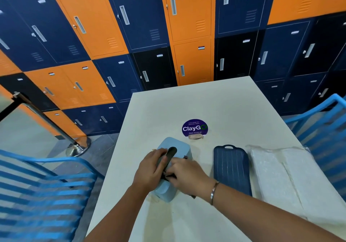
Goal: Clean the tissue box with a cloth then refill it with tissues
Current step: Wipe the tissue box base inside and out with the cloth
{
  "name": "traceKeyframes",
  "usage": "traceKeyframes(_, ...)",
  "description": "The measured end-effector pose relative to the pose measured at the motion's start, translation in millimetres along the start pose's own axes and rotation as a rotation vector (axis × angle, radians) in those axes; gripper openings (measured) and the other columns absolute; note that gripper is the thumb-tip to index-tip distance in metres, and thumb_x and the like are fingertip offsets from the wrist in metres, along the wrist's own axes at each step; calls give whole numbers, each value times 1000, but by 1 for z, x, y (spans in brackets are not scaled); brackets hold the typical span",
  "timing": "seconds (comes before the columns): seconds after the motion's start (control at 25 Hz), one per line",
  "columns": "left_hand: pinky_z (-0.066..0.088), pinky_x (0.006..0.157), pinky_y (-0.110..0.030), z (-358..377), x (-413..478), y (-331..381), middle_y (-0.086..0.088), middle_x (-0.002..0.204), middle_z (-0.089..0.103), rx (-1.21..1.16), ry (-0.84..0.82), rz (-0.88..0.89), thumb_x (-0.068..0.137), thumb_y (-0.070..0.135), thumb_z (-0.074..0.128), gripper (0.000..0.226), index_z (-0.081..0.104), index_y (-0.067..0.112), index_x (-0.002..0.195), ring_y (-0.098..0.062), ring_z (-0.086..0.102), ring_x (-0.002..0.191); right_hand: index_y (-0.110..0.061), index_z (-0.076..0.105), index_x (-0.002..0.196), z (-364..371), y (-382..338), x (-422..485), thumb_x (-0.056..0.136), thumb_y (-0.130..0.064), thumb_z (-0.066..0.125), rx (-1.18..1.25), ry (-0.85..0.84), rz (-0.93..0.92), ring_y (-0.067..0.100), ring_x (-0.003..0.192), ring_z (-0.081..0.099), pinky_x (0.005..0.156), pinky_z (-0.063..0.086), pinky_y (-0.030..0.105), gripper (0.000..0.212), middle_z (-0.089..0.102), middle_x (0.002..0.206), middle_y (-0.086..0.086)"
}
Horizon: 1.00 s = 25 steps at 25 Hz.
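A light blue tissue box (177,144) lies on the white table (206,101) with its dark oval slot facing up. My left hand (149,168) grips the box from its left side, fingers curled over the top beside the slot. My right hand (187,176) presses on the near right part of the box and pinches a dark cloth (167,176), mostly hidden under the fingers. The box's dark blue ribbed base panel (232,168) lies flat to the right. Further right sits a plastic-wrapped pack of white tissues (277,176).
A purple round sticker (194,127) is on the table beyond the box, with a small beige scrap (195,137) below it. Blue slatted chairs stand at the left (37,185) and right (322,129). A stanchion base (78,146) and lockers stand behind.
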<state>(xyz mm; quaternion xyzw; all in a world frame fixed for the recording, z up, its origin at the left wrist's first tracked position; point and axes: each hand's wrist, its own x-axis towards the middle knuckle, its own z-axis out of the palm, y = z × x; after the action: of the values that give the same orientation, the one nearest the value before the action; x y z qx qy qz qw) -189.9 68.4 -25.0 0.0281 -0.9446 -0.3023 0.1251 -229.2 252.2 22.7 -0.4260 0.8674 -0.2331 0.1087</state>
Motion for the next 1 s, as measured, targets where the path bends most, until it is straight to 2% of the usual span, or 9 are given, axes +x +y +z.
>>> traceKeyframes(0.16, 42, 90, -16, 0, 2, 3, 18, 117, 66, 20, 1, -4, 104, 46, 40, 34, 61, 32, 127, 1, 58, 104, -27, 74, 105, 0, 23, 13, 101, -38, 50, -14, 267, 352, 25, 94, 63, 76, 54, 38, 27, 56, 102, -1)
traceKeyframes(0.24, 45, 90, -18, 0, 2, 4, 17, 115, 67, 16, 5, -17, 104, 42, 40, 32, 62, 32, 126, -1, 59, 104, -26, 74, 106, 11, 10, 7, 100, -36, 50, -17, 162, 255, 28, 92, 63, 76, 54, 39, 27, 56, 103, 0)
traceKeyframes(0.36, 47, 91, -27, 0, 0, 4, 12, 114, 68, 37, 22, -8, 105, 40, 40, 34, 62, 27, 127, -7, 60, 104, -22, 76, 97, 22, -15, -21, 97, -42, 55, 153, -65, 119, 25, 84, 63, 73, 54, 38, 29, 64, 95, 0)
traceKeyframes(0.52, 44, 89, -27, 1, 1, 10, 9, 113, 66, 80, 32, 52, 106, 30, 49, 26, 61, 22, 128, -11, 56, 103, -24, 76, 88, 13, 1, -35, 96, -44, 63, 384, 144, 220, 9, 82, 61, 73, 53, 30, 25, 60, 87, -11)
traceKeyframes(0.64, 44, 85, -29, 4, 3, 9, 9, 105, 65, 211, 5, 205, 104, 25, 50, 17, 62, 23, 115, -13, 56, 90, -29, 73, 69, -5, 18, -43, 91, -35, 73, 574, 306, 347, 4, 69, 58, 62, 45, 18, 23, 57, 77, -8)
traceKeyframes(0.72, 49, 95, -37, 3, 7, 6, 7, 105, 69, 375, -18, 232, 100, 23, 47, 22, 69, 23, 104, -15, 61, 91, -24, 73, 65, -15, 26, -52, 88, -27, 77, 715, 377, 464, 3, 61, 56, 59, 41, 16, 24, 58, 71, -5)
traceKeyframes(0.8, 54, 90, -41, 0, 15, 13, 5, 92, 70, 539, -102, 199, 89, 22, 49, 23, 72, 22, 94, -19, 65, 86, -17, 73, 65, -20, 31, -59, 87, -22, 78, 859, 370, 540, 7, 57, 56, 57, 42, 20, 24, 60, 65, -3)
traceKeyframes(0.88, 50, 69, -34, -5, 24, 36, 2, 75, 63, 606, -154, 138, 79, 18, 53, 13, 65, 20, 83, -22, 60, 75, -10, 74, 69, -26, 33, -60, 87, -21, 79, 962, 380, 586, 14, 57, 58, 58, 43, 26, 21, 63, 62, 2)
traceKeyframes(1.0, 42, 69, -33, 1, 34, 68, -5, 91, 62, 409, -158, -115, 100, 24, 43, 22, 60, 13, 95, -22, 57, 83, -7, 76, 73, -32, 38, -57, 87, -16, 78, 1083, 496, 636, 18, 61, 60, 61, 43, 30, 16, 70, 68, 12)
